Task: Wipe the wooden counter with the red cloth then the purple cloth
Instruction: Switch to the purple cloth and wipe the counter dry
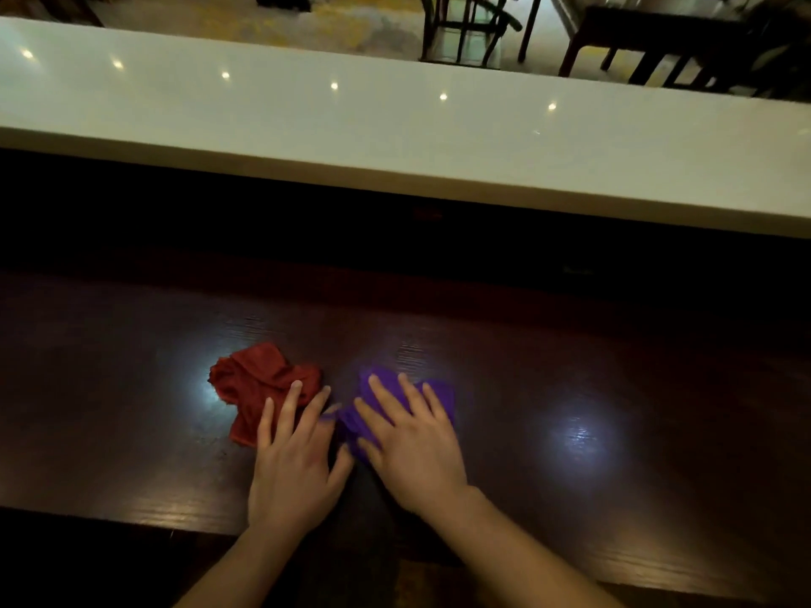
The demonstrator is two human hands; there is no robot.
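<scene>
A crumpled red cloth (256,388) lies on the dark wooden counter (570,388), left of centre. My left hand (294,458) rests flat with spread fingers, its fingertips on the red cloth's right edge. Right beside it lies a purple cloth (441,394), mostly hidden under my right hand (410,445), which presses flat on it with fingers apart. The two cloths nearly touch between my hands.
A raised white bar top (395,125) runs across behind the wooden counter, with a dark gap below it. Dark chairs (658,41) and a stool (465,28) stand on the floor beyond. The counter's front edge (131,515) is just below my wrists.
</scene>
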